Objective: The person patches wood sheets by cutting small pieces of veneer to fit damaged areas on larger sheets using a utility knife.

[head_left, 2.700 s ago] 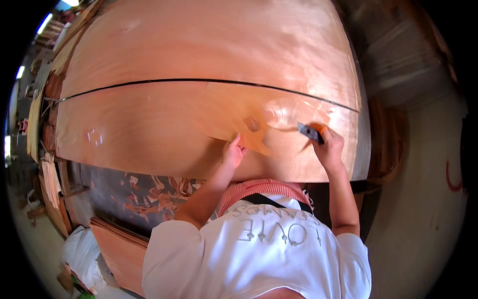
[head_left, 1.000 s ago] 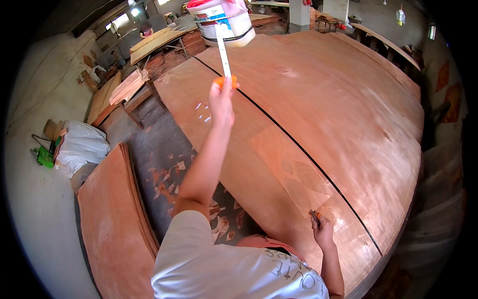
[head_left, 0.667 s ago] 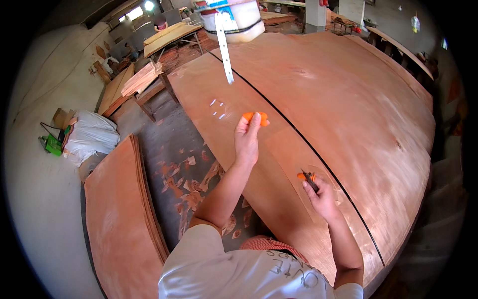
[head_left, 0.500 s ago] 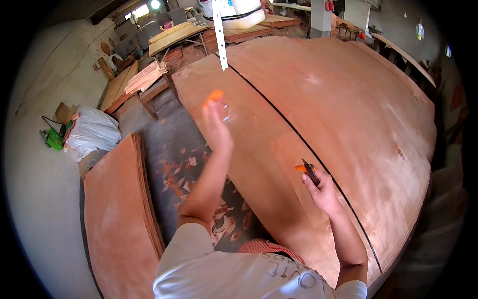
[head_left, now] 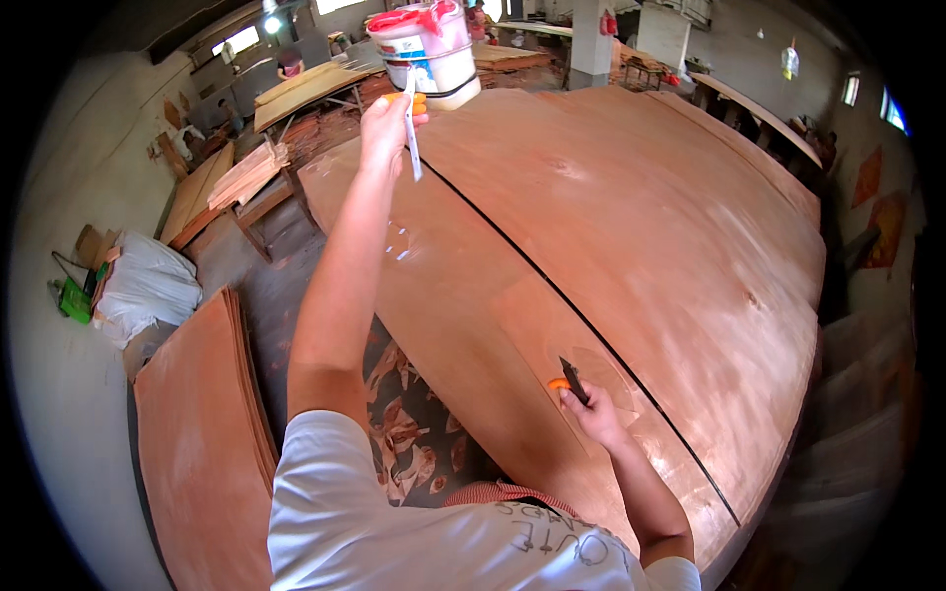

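At the far edge of a large reddish wood veneer sheet point(head_left: 690, 236), my left hand point(head_left: 382, 133) is raised with its fingers closed at a white perforated tape strip point(head_left: 415, 163). The strip hangs down from a white bucket point(head_left: 451, 71) with a black band around it. My right hand point(head_left: 597, 419) grips a black utility knife point(head_left: 575, 384), blade pointing up and away, low over the near part of the sheet. Orange covers sit on fingers of both hands. Small shiny tape bits point(head_left: 398, 239) lie on the veneer. A long black cord point(head_left: 552, 284) crosses it diagonally.
A stack of veneer sheets point(head_left: 202, 414) stands at my left. Veneer scraps point(head_left: 399, 433) litter the floor between. Farther left are a white sack point(head_left: 148, 286) and a green object point(head_left: 72, 298). Tables with boards point(head_left: 305, 91) and a person point(head_left: 290, 67) are at the back.
My left hand has moved up and away to the hanging tape strip and closed at it. My right hand still holds the knife. The view has shifted, with more of the bucket showing.
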Available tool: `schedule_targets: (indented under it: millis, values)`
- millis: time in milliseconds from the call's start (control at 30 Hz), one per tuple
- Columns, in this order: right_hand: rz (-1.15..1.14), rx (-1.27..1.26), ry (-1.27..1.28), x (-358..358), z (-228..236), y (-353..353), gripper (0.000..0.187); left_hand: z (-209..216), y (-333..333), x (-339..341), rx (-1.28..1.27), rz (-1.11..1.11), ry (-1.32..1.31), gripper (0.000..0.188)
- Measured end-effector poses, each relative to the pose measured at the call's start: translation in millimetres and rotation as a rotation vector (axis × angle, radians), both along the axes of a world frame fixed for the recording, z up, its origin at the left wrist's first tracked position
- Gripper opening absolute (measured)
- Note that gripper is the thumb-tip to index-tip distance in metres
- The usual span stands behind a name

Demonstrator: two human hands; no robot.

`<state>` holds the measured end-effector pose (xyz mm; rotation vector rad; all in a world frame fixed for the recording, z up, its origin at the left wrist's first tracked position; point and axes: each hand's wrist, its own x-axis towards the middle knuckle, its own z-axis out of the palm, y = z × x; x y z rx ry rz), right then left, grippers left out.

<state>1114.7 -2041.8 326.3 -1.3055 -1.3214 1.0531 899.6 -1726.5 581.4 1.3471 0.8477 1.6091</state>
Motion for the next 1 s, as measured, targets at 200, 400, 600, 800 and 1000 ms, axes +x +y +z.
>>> schedule_targets:
  millis: [200,400,600,800,1000]
  values:
    - [-0.081,-0.131,-0.036,24.7,-31.6,-47.2,0.016,-1.8,22.8,22.1,-0.017,0.008,-0.040,0.019]
    - [-0.170,-0.146,-0.081,43.8,-73.7,-86.1,0.014,26.7,45.7,40.8,0.157,0.070,0.237,0.026]
    - [-0.236,-0.164,0.017,42.9,-63.0,-106.0,0.014,31.1,22.8,69.1,0.320,-0.033,-0.025,0.031]
    - [-0.273,-0.191,0.014,48.6,-79.4,-123.3,0.017,10.7,-4.2,76.3,0.370,-0.047,-0.115,0.022]
    - [-0.254,-0.256,0.031,38.4,-81.2,-127.8,0.018,-24.0,-8.5,57.9,0.308,-0.034,-0.126,0.018]
